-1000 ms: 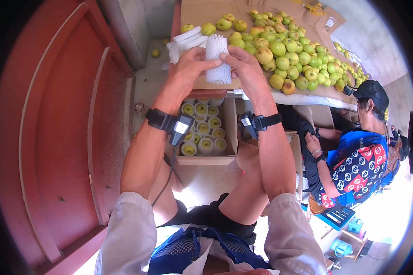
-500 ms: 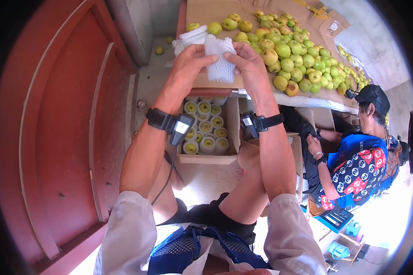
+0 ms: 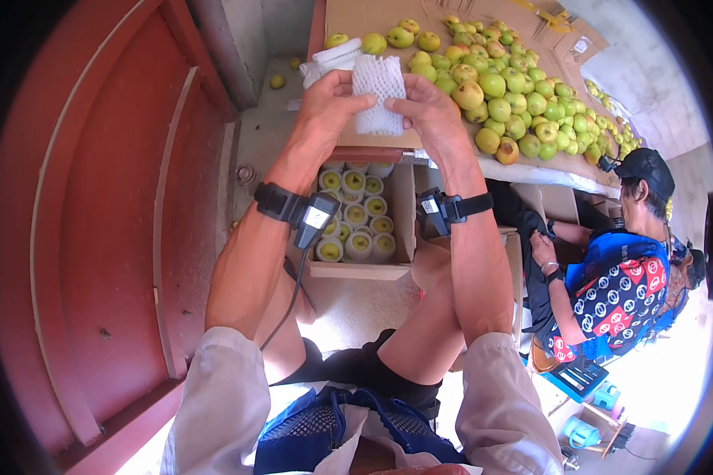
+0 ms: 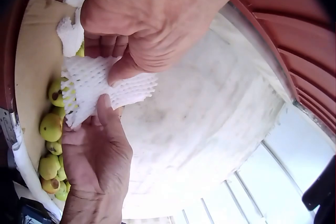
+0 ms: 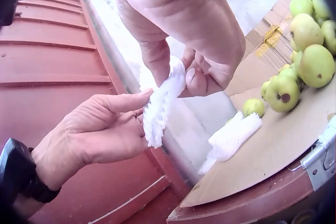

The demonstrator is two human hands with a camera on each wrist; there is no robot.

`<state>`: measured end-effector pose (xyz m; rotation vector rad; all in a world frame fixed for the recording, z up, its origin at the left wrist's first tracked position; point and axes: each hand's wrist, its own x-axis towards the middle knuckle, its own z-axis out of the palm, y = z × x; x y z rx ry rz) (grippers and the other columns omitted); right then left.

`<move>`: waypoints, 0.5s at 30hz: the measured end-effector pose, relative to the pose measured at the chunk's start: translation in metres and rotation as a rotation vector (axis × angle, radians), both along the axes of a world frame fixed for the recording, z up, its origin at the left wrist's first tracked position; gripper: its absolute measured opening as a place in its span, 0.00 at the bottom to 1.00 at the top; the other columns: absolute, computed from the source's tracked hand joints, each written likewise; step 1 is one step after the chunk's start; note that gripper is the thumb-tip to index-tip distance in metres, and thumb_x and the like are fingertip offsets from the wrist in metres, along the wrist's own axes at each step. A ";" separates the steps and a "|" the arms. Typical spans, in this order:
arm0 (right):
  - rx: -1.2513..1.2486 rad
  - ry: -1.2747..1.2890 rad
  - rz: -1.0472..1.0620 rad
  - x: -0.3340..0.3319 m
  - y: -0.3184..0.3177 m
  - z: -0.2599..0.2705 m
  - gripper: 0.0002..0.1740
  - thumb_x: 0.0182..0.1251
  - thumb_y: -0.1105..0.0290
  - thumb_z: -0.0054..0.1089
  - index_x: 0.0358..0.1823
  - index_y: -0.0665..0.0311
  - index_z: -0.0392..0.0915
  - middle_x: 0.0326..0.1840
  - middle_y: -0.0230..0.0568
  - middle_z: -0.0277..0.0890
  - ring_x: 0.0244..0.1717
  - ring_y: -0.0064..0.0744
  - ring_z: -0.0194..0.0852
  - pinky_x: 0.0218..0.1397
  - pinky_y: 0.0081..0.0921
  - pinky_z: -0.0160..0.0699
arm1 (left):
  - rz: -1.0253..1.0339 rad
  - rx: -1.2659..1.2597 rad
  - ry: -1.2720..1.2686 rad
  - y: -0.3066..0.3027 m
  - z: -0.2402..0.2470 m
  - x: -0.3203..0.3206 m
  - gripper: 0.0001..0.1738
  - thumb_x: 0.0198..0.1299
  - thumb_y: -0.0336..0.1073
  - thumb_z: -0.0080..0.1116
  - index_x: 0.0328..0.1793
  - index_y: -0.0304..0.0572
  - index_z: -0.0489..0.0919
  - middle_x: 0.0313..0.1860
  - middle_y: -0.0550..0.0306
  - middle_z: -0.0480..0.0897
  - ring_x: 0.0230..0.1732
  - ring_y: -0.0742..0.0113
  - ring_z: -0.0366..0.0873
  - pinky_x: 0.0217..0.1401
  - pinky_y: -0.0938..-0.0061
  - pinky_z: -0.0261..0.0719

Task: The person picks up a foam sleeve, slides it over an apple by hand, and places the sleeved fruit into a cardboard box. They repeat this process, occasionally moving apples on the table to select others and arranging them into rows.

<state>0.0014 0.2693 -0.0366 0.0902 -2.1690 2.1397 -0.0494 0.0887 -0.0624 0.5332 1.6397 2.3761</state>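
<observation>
A white foam net sleeve [image 3: 379, 95] is held flat between both hands over the table's near edge. My left hand [image 3: 325, 107] pinches its left side, thumb on the front face. On the opposite side my right hand [image 3: 432, 111] pinches it the same way. In the left wrist view the thumbs lie close together on the net [image 4: 110, 85], whose ends hang free. The right wrist view shows the sleeve [image 5: 164, 103] nearly edge-on between the fingers. More white sleeves [image 3: 333, 59] lie on the cardboard just behind my left hand.
Loose green apples [image 3: 515, 103] cover the cardboard-topped table [image 3: 364, 141] at the right. Below its edge, between the legs, a carton [image 3: 356, 271] holds sleeved apples [image 3: 356, 214]. A person in a black cap [image 3: 646, 172] sits at the right; a red door [image 3: 103, 237] stands left.
The sleeve, upright and narrower a second ago, is now spread wider and flatter between my fingers. Both hands keep their pinch. The table and carton have shifted slightly right in the head view.
</observation>
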 end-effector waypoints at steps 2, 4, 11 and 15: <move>-0.033 0.005 0.007 -0.003 0.003 -0.004 0.22 0.64 0.76 0.66 0.60 0.69 0.75 0.49 0.35 0.82 0.45 0.20 0.76 0.45 0.19 0.70 | -0.009 -0.007 -0.005 0.001 0.000 0.000 0.21 0.59 0.24 0.66 0.59 0.29 0.77 0.51 0.52 0.83 0.54 0.67 0.80 0.62 0.73 0.76; 0.041 0.055 -0.072 -0.005 0.003 -0.006 0.23 0.62 0.75 0.68 0.59 0.68 0.76 0.47 0.37 0.82 0.46 0.21 0.77 0.44 0.20 0.71 | -0.020 -0.022 -0.014 0.000 0.003 0.001 0.21 0.59 0.25 0.66 0.59 0.29 0.78 0.51 0.52 0.83 0.54 0.67 0.80 0.62 0.74 0.75; 0.097 0.065 -0.234 0.006 -0.012 0.009 0.22 0.63 0.61 0.71 0.53 0.65 0.79 0.45 0.39 0.82 0.47 0.22 0.80 0.39 0.20 0.69 | 0.424 -0.407 0.347 0.003 -0.002 0.000 0.14 0.59 0.26 0.66 0.51 0.35 0.80 0.45 0.55 0.86 0.43 0.69 0.82 0.49 0.71 0.80; -0.126 -0.031 -0.069 0.012 -0.013 0.020 0.20 0.72 0.55 0.64 0.54 0.63 0.76 0.47 0.35 0.81 0.45 0.23 0.79 0.38 0.20 0.66 | 0.561 -0.453 0.552 0.005 0.008 0.014 0.13 0.58 0.25 0.65 0.49 0.37 0.79 0.42 0.52 0.85 0.40 0.65 0.81 0.46 0.70 0.79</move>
